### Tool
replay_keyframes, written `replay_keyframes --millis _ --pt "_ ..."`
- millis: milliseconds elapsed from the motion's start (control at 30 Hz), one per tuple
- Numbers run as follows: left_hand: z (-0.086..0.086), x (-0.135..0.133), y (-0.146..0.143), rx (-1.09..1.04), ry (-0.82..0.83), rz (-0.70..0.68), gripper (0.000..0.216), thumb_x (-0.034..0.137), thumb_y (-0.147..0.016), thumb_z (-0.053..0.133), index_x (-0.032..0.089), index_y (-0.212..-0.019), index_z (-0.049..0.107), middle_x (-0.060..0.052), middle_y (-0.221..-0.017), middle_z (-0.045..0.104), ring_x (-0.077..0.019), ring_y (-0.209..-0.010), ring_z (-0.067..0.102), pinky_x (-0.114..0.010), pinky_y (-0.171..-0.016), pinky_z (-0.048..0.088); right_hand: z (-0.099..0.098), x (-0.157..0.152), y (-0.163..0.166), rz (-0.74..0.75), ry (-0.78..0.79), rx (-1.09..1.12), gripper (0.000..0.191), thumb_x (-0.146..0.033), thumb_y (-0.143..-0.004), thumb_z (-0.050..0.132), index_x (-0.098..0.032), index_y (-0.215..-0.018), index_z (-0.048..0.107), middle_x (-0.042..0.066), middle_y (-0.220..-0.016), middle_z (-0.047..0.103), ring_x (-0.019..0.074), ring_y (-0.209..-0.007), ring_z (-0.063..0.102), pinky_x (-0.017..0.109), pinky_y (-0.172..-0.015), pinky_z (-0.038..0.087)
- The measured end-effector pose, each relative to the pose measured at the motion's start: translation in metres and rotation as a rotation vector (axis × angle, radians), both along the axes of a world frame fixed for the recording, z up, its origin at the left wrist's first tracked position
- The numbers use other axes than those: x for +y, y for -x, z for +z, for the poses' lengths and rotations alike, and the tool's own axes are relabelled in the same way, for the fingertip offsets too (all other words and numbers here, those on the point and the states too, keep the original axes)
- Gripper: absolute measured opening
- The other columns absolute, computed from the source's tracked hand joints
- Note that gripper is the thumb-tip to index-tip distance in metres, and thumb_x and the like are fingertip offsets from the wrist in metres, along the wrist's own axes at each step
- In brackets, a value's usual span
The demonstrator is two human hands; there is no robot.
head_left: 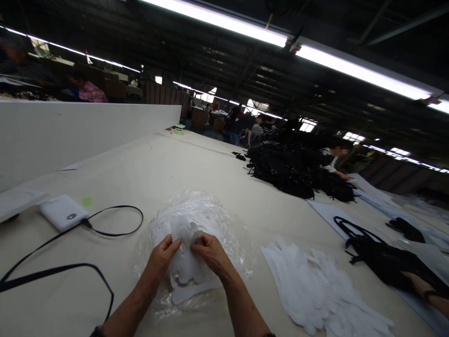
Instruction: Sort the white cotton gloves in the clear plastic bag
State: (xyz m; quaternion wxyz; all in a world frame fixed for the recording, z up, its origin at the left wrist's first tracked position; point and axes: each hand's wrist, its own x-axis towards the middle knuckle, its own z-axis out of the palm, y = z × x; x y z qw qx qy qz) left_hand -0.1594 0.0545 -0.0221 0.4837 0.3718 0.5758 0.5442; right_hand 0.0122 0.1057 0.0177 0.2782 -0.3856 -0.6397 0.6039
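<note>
beige table point(147, 173), both hands point(159, 257) on white cutouts point(185, 243), bag point(196, 206) beneath

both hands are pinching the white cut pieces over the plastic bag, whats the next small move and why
Probably peel the top white piece off the stack: the left hand and right hand both pinch its edge over the plastic bag, and separated pieces already lie fanned out to the right on the table.

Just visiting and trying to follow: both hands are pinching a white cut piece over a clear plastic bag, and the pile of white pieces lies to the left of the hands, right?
Not quite. The head view shows the pile of white pieces to the right of the hands, not the left. The rest holds: the left hand and right hand pinch a white cut piece over the clear plastic bag.
</note>
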Motion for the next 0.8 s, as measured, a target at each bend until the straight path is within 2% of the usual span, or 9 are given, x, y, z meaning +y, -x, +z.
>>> replay_keyframes --millis 167,300,400,467,567,633,733,800 --pt "-0.003 -0.012 0.004 0.087 0.014 0.082 0.033 0.054 -0.079 0.061 0.023 -0.089 0.061 0.003 -0.082 0.066 -0.0208 -0.082 0.061 -0.027 -0.072 0.046 -0.005 0.001 -0.003 -0.073 -0.064 -0.036 0.021 -0.022 -0.073 0.061 -0.019 -0.093 0.069 -0.001 -0.082 0.063 0.0170 -0.079 0.055 0.025 -0.069 0.043" --pt "-0.014 -0.015 0.001 0.283 -0.040 0.077 0.035 0.057 -0.084 0.054 0.023 -0.087 0.062 0.000 -0.086 0.066 -0.0227 -0.085 0.062 -0.029 -0.076 0.050 -0.006 -0.003 0.000 -0.134 -0.047 -0.020 0.020 -0.022 -0.074 0.060 -0.018 -0.091 0.069 -0.001 -0.082 0.063 0.0155 -0.076 0.053 0.024 -0.067 0.042" --pt "-0.030 -0.011 -0.001 0.347 -0.037 0.072 0.041 0.058 -0.085 0.051 0.022 -0.094 0.067 -0.010 -0.104 0.072 -0.0309 -0.108 0.064 -0.038 -0.093 0.052 -0.009 -0.007 0.007 -0.161 -0.053 -0.003 0.019 -0.025 -0.075 0.061 -0.019 -0.092 0.068 -0.001 -0.085 0.064 0.0155 -0.078 0.055 0.025 -0.070 0.042" --pt "-0.042 -0.009 -0.001 0.345 -0.038 0.066 0.043 0.056 -0.084 0.052 0.021 -0.099 0.069 -0.015 -0.119 0.071 -0.0346 -0.123 0.058 -0.043 -0.105 0.047 -0.011 -0.009 0.011 -0.169 -0.096 -0.031 0.017 -0.028 -0.076 0.064 -0.019 -0.091 0.068 -0.002 -0.084 0.063 0.0151 -0.079 0.054 0.025 -0.071 0.042" --pt "-0.052 -0.005 -0.003 0.344 -0.058 0.019 0.043 0.053 -0.082 0.056 0.020 -0.105 0.071 -0.017 -0.130 0.067 -0.0355 -0.130 0.054 -0.047 -0.111 0.043 -0.014 -0.013 0.013 -0.177 -0.119 -0.058 0.021 -0.033 -0.076 0.070 -0.019 -0.091 0.067 -0.002 -0.083 0.064 0.0149 -0.078 0.055 0.024 -0.069 0.043" --pt "-0.053 -0.005 -0.005 0.337 -0.045 -0.001 0.048 0.051 -0.084 0.054 0.018 -0.115 0.068 -0.017 -0.136 0.063 -0.0341 -0.133 0.052 -0.049 -0.114 0.040 -0.014 -0.016 0.013 -0.176 -0.070 -0.024 0.029 -0.035 -0.073 0.075 -0.020 -0.097 0.067 -0.002 -0.087 0.066 0.0154 -0.079 0.057 0.025 -0.069 0.044" --pt "-0.050 -0.009 -0.004 0.311 0.016 0.001 0.058 0.050 -0.090 0.044 0.014 -0.134 0.055 -0.017 -0.146 0.054 -0.0295 -0.140 0.043 -0.046 -0.119 0.033 -0.015 -0.019 0.018 -0.133 0.064 0.093 0.043 -0.038 -0.068 0.081 -0.020 -0.105 0.067 0.000 -0.093 0.069 0.0165 -0.080 0.060 0.028 -0.073 0.048" --pt "-0.045 -0.014 0.002 0.324 0.034 0.001 0.059 0.049 -0.091 0.042 0.012 -0.136 0.053 -0.017 -0.147 0.053 -0.0289 -0.141 0.042 -0.045 -0.119 0.033 -0.017 -0.021 0.025 -0.085 0.151 0.160 0.051 -0.040 -0.065 0.084 -0.020 -0.109 0.067 0.001 -0.095 0.070 0.0170 -0.081 0.062 0.030 -0.076 0.051"
